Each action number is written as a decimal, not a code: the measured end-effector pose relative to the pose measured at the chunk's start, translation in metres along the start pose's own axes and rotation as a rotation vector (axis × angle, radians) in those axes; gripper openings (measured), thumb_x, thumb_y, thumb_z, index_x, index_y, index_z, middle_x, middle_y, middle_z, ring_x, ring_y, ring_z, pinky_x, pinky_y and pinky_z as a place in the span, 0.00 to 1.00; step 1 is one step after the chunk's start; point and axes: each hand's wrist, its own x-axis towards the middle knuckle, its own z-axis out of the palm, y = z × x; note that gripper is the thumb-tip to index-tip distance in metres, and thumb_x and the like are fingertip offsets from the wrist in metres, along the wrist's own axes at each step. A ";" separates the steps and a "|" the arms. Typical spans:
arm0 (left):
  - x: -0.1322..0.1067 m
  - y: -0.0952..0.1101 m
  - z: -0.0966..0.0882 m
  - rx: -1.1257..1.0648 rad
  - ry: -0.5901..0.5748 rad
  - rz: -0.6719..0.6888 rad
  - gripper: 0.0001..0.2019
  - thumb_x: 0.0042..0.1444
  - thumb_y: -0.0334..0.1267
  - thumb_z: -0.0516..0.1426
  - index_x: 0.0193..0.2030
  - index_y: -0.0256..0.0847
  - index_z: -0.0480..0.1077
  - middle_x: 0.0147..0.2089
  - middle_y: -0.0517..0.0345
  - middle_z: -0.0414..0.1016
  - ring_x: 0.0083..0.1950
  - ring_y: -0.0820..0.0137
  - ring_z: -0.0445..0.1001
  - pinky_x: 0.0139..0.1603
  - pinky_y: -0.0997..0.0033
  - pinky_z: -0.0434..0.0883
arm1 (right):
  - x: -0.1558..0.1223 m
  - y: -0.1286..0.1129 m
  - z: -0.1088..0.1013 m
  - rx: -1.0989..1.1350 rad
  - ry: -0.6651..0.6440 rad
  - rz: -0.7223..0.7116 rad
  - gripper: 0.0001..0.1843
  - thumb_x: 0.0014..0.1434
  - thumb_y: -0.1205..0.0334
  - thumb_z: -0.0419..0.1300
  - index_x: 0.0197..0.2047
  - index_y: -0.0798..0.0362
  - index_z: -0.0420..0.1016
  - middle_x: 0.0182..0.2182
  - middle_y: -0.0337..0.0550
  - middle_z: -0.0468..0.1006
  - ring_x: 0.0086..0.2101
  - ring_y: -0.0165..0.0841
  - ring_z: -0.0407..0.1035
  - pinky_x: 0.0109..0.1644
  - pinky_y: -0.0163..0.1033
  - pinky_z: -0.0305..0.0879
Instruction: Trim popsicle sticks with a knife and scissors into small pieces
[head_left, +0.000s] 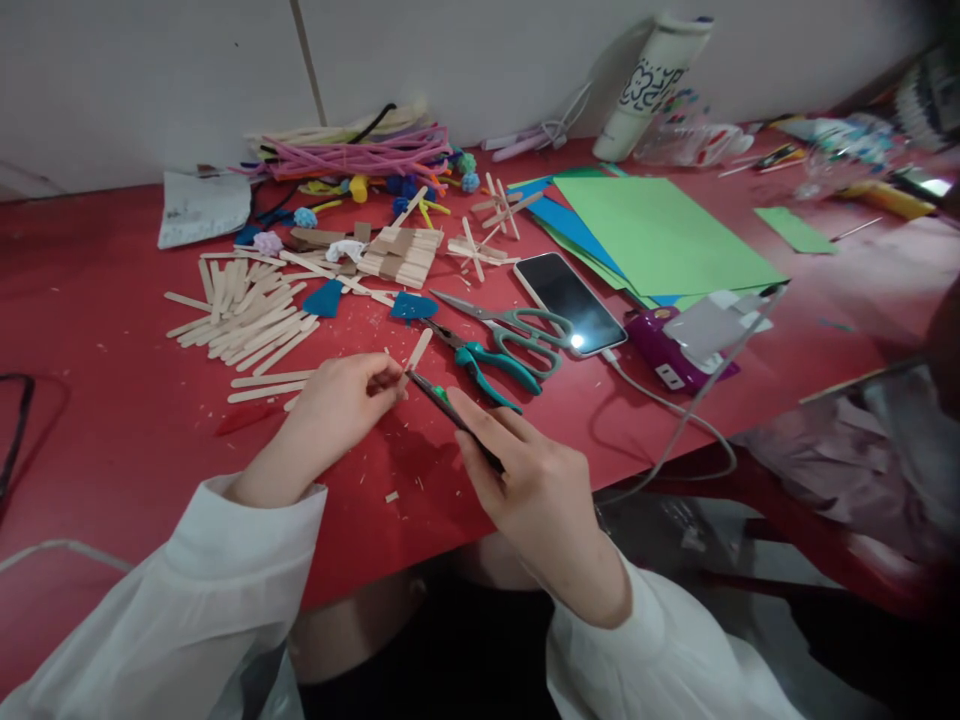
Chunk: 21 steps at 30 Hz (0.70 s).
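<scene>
Right hand [538, 482] grips the cutter [480, 447], left hand [341, 405] pinches a wooden stick [420, 348]; a slip (fingers so near!) could nick them.

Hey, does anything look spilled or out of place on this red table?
Yes, mildly: pale scraps, probably wood, lie scattered over the red tabletop between the left hand and right hand, loose rather than gathered.

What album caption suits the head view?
Left hand pinching a wooden stick, right hand gripping a dark tool, above a red table.
</scene>
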 end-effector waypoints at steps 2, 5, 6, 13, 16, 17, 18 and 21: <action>-0.001 0.002 0.001 0.005 -0.009 -0.004 0.04 0.49 0.37 0.56 0.28 0.42 0.71 0.30 0.58 0.78 0.31 0.67 0.74 0.32 0.71 0.63 | 0.000 -0.002 -0.001 0.007 0.006 -0.005 0.19 0.62 0.63 0.49 0.54 0.50 0.71 0.31 0.40 0.78 0.23 0.25 0.70 0.22 0.30 0.56; -0.001 0.005 0.001 -0.001 0.039 -0.057 0.06 0.50 0.40 0.56 0.28 0.41 0.70 0.30 0.58 0.77 0.31 0.67 0.73 0.32 0.71 0.63 | 0.000 -0.004 -0.006 0.036 0.030 0.018 0.18 0.62 0.63 0.50 0.53 0.50 0.71 0.32 0.40 0.79 0.24 0.26 0.71 0.24 0.30 0.59; -0.001 0.005 0.002 -0.023 0.071 -0.082 0.07 0.50 0.42 0.56 0.29 0.41 0.70 0.30 0.58 0.76 0.31 0.68 0.72 0.31 0.71 0.63 | 0.000 -0.004 -0.007 0.064 0.039 0.035 0.18 0.62 0.63 0.50 0.54 0.50 0.71 0.32 0.40 0.79 0.24 0.26 0.71 0.26 0.30 0.61; -0.002 0.005 0.005 -0.334 0.088 -0.069 0.08 0.49 0.42 0.57 0.31 0.40 0.68 0.29 0.60 0.74 0.29 0.72 0.71 0.31 0.74 0.66 | 0.017 0.004 -0.004 0.601 0.007 0.389 0.17 0.54 0.56 0.59 0.45 0.54 0.71 0.30 0.39 0.77 0.28 0.30 0.70 0.31 0.35 0.68; -0.004 0.007 0.007 -0.355 0.004 0.011 0.06 0.50 0.40 0.56 0.29 0.39 0.68 0.27 0.62 0.73 0.28 0.73 0.70 0.30 0.75 0.65 | 0.034 0.010 0.006 0.822 -0.091 0.509 0.13 0.49 0.54 0.62 0.34 0.54 0.70 0.20 0.32 0.69 0.19 0.25 0.62 0.25 0.33 0.63; -0.005 0.008 0.008 -0.339 -0.016 0.037 0.06 0.50 0.40 0.56 0.28 0.39 0.68 0.26 0.62 0.73 0.28 0.73 0.70 0.29 0.75 0.65 | 0.039 0.010 0.009 0.870 -0.103 0.510 0.13 0.49 0.55 0.62 0.34 0.54 0.69 0.20 0.32 0.69 0.19 0.25 0.61 0.25 0.32 0.62; -0.005 0.008 0.008 -0.316 -0.030 0.061 0.07 0.50 0.40 0.56 0.27 0.39 0.68 0.26 0.62 0.73 0.28 0.73 0.70 0.29 0.75 0.65 | 0.043 0.011 0.012 0.909 -0.111 0.502 0.13 0.48 0.57 0.63 0.35 0.54 0.68 0.21 0.32 0.69 0.20 0.25 0.61 0.25 0.32 0.62; -0.006 0.008 0.007 -0.213 -0.031 0.121 0.06 0.51 0.38 0.55 0.27 0.40 0.70 0.26 0.63 0.75 0.28 0.73 0.72 0.30 0.74 0.65 | 0.048 0.009 0.019 0.989 -0.153 0.465 0.13 0.48 0.59 0.62 0.37 0.54 0.68 0.25 0.33 0.72 0.23 0.26 0.64 0.29 0.33 0.63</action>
